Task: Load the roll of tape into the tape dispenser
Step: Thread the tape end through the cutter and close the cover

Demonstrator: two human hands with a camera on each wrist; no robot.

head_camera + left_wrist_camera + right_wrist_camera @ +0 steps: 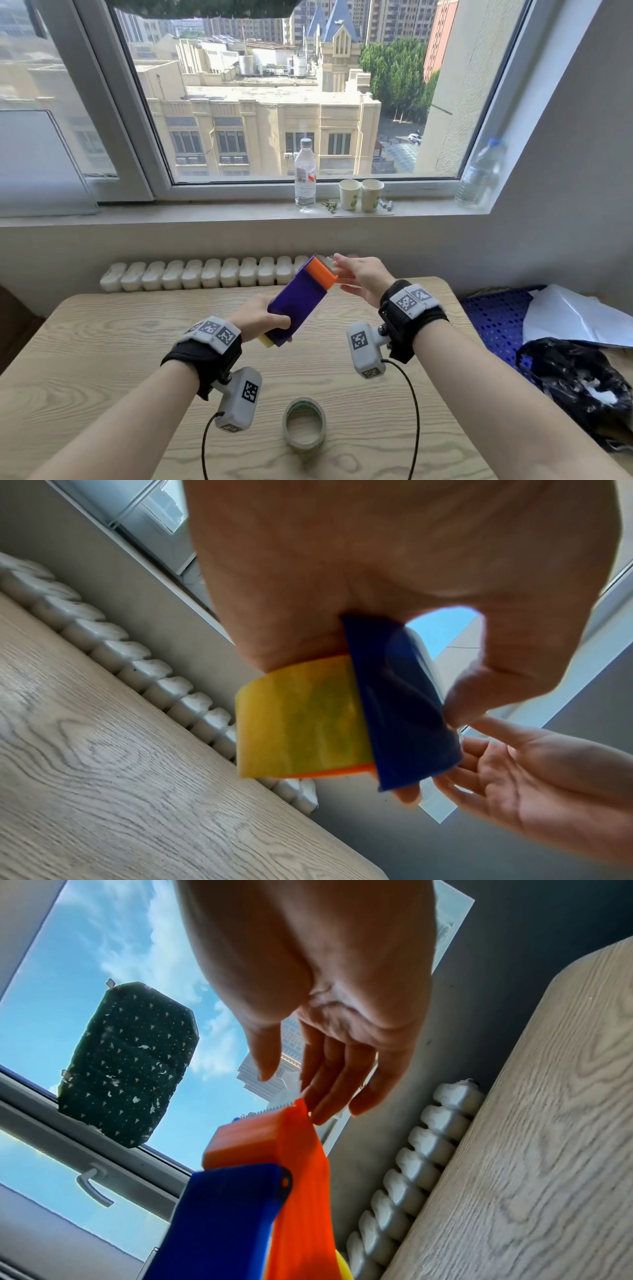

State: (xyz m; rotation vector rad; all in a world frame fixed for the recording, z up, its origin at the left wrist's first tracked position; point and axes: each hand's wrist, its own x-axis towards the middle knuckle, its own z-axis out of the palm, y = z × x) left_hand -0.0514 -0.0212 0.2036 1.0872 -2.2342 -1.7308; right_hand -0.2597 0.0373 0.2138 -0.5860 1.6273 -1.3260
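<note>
The tape dispenser [301, 301] is a blue block with an orange head and a yellow end. It is held tilted above the wooden table [102, 349], orange end pointing up toward the window. My left hand [260, 317] grips its lower blue part, thumb on top; in the left wrist view the dispenser [404, 718] sits between thumb and fingers. My right hand [359, 277] is open with straight fingers at the orange head, fingertips [322, 1110] touching the dispenser's [291, 1150] top corner. The roll of tape [304, 424] lies flat on the table near me, untouched.
A white radiator [205, 272] runs behind the table's far edge. On the windowsill stand a water bottle [305, 174], two paper cups [361, 194] and another bottle [481, 173]. To the right lie a blue perforated crate [493, 315], white paper and a black bag [575, 380].
</note>
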